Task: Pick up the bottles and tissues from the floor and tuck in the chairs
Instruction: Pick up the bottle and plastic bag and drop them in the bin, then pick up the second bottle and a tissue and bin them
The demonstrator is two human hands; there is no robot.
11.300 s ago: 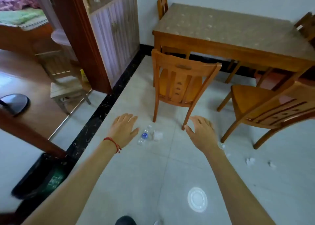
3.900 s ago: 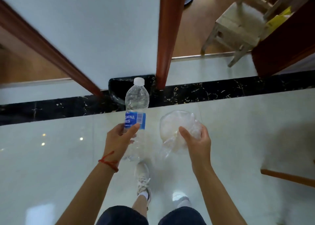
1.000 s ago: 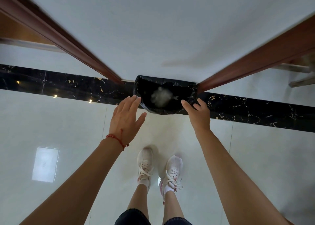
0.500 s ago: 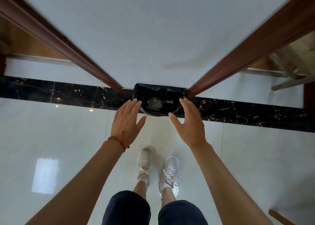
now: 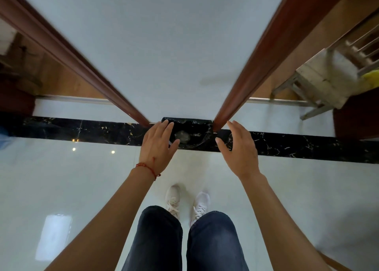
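Dark denim legs (image 5: 184,244) and white sneakers (image 5: 173,199) stand nearest. Beyond, the left hand (image 5: 158,147) and right hand (image 5: 238,151) hover spread, holding nothing, over a black-lined bin (image 5: 196,125) containing crumpled clear plastic (image 5: 182,136).

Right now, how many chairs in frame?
1 for sure: a pale wooden chair at upper right, beyond the doorway. A wooden sliver at the bottom right edge may be another chair's leg; the rest of it is out of view.
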